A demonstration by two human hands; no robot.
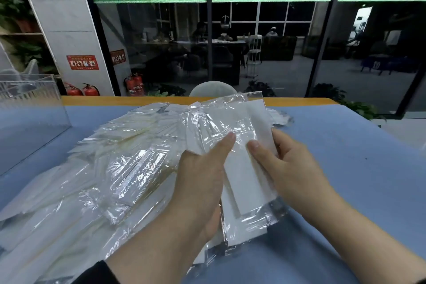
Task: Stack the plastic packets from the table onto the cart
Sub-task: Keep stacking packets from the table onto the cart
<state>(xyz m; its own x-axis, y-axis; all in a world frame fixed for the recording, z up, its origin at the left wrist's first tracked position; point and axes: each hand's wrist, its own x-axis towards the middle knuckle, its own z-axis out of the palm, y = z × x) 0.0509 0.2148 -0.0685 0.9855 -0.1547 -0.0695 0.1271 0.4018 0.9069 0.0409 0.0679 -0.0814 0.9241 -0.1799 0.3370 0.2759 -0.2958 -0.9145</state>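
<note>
Head camera looks down on both hands working one bundle of plastic packets (239,145) held up just above the tabletop (345,168). Left hand (202,180) grips the bundle from its left side, thumb laid across the top sheet, fingers hidden underneath. Right hand (288,163) pinches the right edge, thumb on top of a white insert, fingers curled behind. Thumbs sit close together, nearly meeting on the front packet. The bundle fans out at its far end, clear film crinkled, white cards showing through.

Moving outward: to the left of the hands a big loose heap of packets (96,168) sprawls over the blue tabletop, overlapping every which way and running down to the near-left corner. A few more packets (281,119) peek out beyond the bundle on the far right.

Containers now: a clear acrylic box (30,108) stands at the far left of the tabletop, just beside the heap; what it holds I cannot tell through the glare.

Beyond the wooden far edge, a pale chair back (213,89), then a glass wall (253,41), and red fire extinguishers (83,90) on the floor by a white pillar (62,18).
</note>
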